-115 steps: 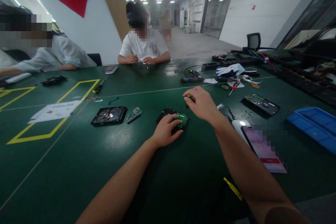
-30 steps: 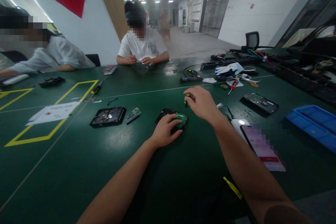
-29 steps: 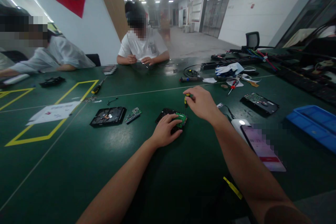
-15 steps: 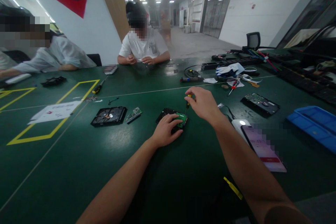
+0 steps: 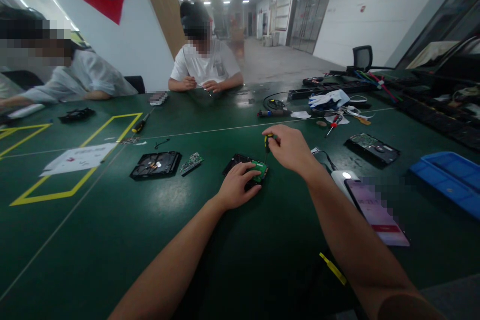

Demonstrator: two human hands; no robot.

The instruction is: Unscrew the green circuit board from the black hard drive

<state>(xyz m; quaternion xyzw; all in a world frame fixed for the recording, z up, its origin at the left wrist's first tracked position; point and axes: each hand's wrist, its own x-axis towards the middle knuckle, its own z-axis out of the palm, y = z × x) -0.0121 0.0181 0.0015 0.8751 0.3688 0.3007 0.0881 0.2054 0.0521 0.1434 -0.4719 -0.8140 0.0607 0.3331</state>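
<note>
A black hard drive (image 5: 236,162) with a green circuit board (image 5: 260,171) on top lies on the green table (image 5: 112,240). My left hand (image 5: 237,186) rests on the drive, fingers curled over its near edge and the board. My right hand (image 5: 290,149) pinches the top of a small yellow-and-black screwdriver (image 5: 267,143), which stands upright with its tip down at the board's far corner.
Another opened drive (image 5: 155,164) and a loose board (image 5: 192,163) lie to the left. A phone (image 5: 377,211), a white device (image 5: 343,178), a third drive (image 5: 372,148) and a blue tray (image 5: 446,177) lie right. Two other people sit across the table. Yellow tape lines mark the left.
My right hand has shifted slightly on the screwdriver's top, fingers turning it. My left hand and the drive have stayed put.
</note>
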